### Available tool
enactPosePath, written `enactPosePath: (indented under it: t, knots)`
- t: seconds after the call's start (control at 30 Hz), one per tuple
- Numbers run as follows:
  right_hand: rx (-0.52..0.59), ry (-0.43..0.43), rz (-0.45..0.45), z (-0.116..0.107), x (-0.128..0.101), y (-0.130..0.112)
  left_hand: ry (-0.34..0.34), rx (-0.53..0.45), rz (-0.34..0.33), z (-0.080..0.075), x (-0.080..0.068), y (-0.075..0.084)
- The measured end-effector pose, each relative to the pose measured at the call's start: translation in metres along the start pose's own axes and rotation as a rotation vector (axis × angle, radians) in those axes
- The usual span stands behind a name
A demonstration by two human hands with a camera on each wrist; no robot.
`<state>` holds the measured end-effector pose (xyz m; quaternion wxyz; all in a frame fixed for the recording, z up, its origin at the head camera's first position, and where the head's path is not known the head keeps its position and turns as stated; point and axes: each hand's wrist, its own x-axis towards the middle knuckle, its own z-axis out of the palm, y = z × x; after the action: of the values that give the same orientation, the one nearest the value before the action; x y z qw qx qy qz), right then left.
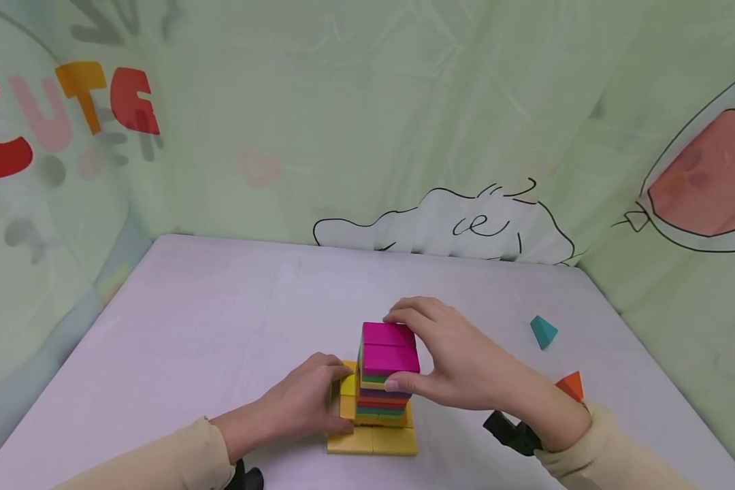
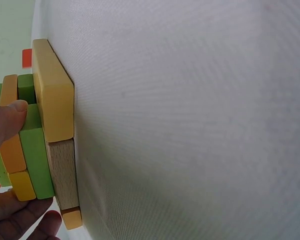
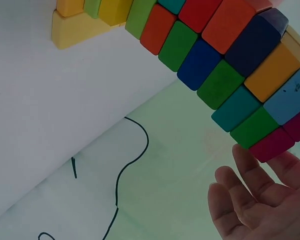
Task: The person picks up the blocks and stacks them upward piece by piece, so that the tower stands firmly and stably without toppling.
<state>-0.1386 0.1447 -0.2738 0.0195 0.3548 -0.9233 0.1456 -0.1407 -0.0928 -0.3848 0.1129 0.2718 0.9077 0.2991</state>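
Observation:
A tower of coloured blocks (image 1: 382,395) stands on a flat base of yellow blocks (image 1: 373,441) near the table's front edge. Two magenta blocks (image 1: 388,347) form its top layer. My right hand (image 1: 413,350) grips the top: fingers arch over the far edge, thumb presses the near face just below the magenta layer. In the right wrist view the fingertips (image 3: 245,157) touch a magenta block (image 3: 272,145). My left hand (image 1: 343,398) holds the tower's lower left side. In the left wrist view its thumb (image 2: 7,122) lies on orange and green blocks beside a yellow block (image 2: 52,95).
A teal triangular block (image 1: 544,331) and an orange one (image 1: 571,386) lie on the white table (image 1: 220,320) to the right. Pale green printed curtains (image 1: 367,122) close in the back and both sides. Black wrist straps show near both sleeves.

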Motion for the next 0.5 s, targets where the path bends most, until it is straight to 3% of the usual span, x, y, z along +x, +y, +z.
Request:
enactPosePath:
  t: [0.17,0.27,0.37,0.5]
  knots:
    - [0.026,-0.021,0.05,-0.004,-0.003,-0.001,0.0,-0.001,0.003,0.001,0.0,0.002]
    - [0.059,0.011,0.109,-0.012,-0.01,0.008,0.013,0.011,0.016,0.001,0.0,0.002]
    - [0.079,0.082,0.188,-0.025,-0.018,0.039,0.025,0.027,0.017,0.001,-0.001,0.003]
    - [0.061,0.083,0.376,-0.031,-0.034,0.112,0.028,0.032,0.007,0.001,-0.002,0.003]
